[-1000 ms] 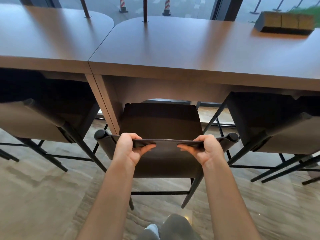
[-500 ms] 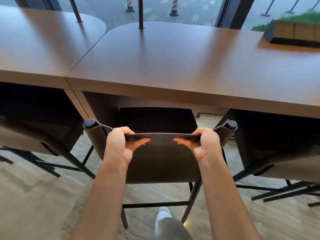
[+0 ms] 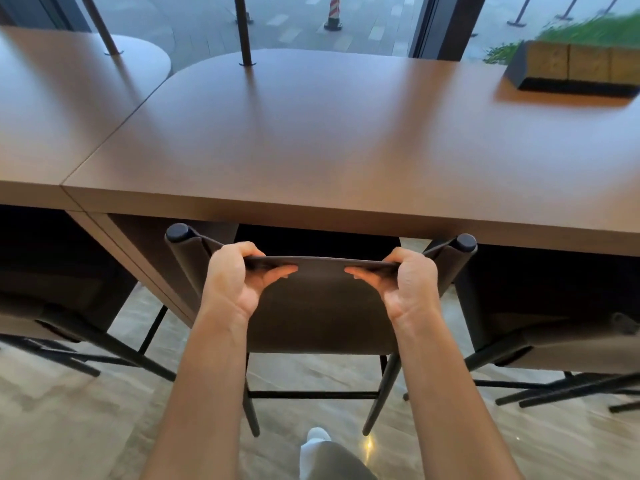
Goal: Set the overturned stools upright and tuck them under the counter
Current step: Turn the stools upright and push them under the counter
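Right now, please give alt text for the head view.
The left hand and the right hand grip the backrest top of an upright stool at the brown counter. A left stool and a right stool flank it.

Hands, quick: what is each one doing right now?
Left hand: closed, gripping the stool by the top edge of its backrest.
Right hand: closed, gripping the same edge.

The counter [image 3: 311,140] is plain reddish brown, the stool [image 3: 322,313] dark brown on black legs, the floor [image 3: 69,427] streaked grey-beige, the twelve o'clock cone [image 3: 333,12] red-and-white striped, the two o'clock planter [image 3: 571,62] tan over black.
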{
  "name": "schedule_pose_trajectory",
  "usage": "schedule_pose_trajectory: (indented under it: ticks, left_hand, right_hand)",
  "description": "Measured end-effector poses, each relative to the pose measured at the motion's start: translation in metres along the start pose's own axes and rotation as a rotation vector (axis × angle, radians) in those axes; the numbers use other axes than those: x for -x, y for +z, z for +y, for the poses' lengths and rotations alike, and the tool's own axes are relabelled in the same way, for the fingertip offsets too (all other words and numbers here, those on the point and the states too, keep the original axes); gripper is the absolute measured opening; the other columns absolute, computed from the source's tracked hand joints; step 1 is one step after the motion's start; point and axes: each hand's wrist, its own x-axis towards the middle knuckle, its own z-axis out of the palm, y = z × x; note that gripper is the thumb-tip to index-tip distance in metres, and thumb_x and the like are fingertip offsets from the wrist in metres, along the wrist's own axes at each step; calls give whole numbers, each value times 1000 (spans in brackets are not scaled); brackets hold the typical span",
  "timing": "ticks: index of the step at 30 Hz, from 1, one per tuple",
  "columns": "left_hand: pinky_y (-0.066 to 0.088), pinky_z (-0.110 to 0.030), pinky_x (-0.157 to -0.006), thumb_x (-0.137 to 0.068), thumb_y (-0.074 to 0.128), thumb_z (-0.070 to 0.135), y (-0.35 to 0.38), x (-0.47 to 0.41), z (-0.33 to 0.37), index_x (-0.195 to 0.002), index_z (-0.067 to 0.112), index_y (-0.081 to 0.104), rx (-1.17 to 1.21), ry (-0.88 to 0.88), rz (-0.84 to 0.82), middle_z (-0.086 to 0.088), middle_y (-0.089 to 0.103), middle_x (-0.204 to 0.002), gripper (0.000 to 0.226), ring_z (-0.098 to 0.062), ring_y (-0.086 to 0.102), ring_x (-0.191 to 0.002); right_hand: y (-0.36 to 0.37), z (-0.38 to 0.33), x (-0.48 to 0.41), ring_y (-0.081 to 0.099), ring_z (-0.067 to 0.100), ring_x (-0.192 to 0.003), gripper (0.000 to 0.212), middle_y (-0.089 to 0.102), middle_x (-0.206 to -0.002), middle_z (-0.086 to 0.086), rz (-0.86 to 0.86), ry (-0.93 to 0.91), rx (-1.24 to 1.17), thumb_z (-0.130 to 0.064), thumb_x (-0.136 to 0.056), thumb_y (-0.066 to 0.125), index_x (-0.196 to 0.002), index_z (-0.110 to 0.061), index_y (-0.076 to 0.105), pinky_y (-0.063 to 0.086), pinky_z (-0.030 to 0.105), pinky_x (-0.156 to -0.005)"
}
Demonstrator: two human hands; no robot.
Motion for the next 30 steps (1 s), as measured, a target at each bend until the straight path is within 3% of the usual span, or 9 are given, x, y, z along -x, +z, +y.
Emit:
schedule_pose_trajectory:
  ticks: [3,5,9,13,16,18,22,27,30]
  left_hand:
    - [57,-54,-64,-88,37,-10,4,-12,-3,-74,6,46,-34,19,-23,-14,46,-91,24,-40,55,-89]
    - [55,-54,-65,-88,34,-11,2,-19,-10,-69,8,45,-57,9,-38,-14,48,-90,29,-39,56,-85]
    - [58,-56,-66,-86,31,-13,-20,-41,-17,-66,10,43,-56,-20,-89,-25,55,-109,33,-45,59,-94]
    - [57,-55,-75,-86,32,-13,-44,-51,-21,-81,2,53,-95,-3,-149,-27,59,-117,25,-47,59,-107]
    - [57,-55,-80,-85,33,-12,-53,-52,-23,-100,-6,56,-104,-1,-170,-27,60,-119,28,-44,62,-106]
    - [58,-51,-78,-85,34,-12,-62,-52,-23,-104,-6,56,-95,4,-173,-27,59,-122,30,-43,62,-106]
    - [58,-49,-79,-86,36,-10,-83,-50,-24,-115,-5,53,-119,3,-196,-26,57,-125,34,-41,62,-108]
    - [57,-51,-80,-86,35,-11,-100,-46,-25,-125,-5,49,-110,-45,-206,-26,55,-129,42,-43,60,-110]
    - [54,-55,-87,-85,35,-11,-104,-45,-25,-126,-2,48,-106,-64,-216,-26,53,-131,43,-44,59,-113]
  right_hand:
    - [-9,7,-15,53,50,-108,30,45,-129,27,-1,-27,-34,15,-82,40,-109,5,48,56,61,-70]
    - [-16,15,-21,53,46,-107,25,43,-128,23,15,-19,-71,15,-84,40,-102,-1,46,56,61,-69]
    - [-17,37,-24,53,38,-92,33,41,-116,19,32,6,-47,15,-88,40,-116,-2,41,56,60,-74]
    - [-16,52,-18,59,28,-74,22,47,-84,13,-18,-35,-8,16,-88,37,-92,-5,42,54,60,-81]
    - [-20,64,-18,61,24,-67,26,47,-77,11,-14,-66,-26,15,-88,37,-84,-10,41,54,60,-82]
    - [-23,74,-17,64,26,-74,25,51,-83,13,-31,-62,-27,14,-86,39,-86,-10,44,56,59,-80]
    - [-26,95,-5,65,38,-97,37,60,-111,22,-14,-67,-52,15,-86,39,-119,3,48,56,56,-81]
    - [-33,113,3,64,43,-103,46,55,-127,30,19,-62,-77,14,-86,39,-131,6,44,57,56,-79]
    - [-34,116,6,64,42,-101,48,57,-124,27,32,-55,-78,14,-86,39,-133,3,42,57,57,-79]
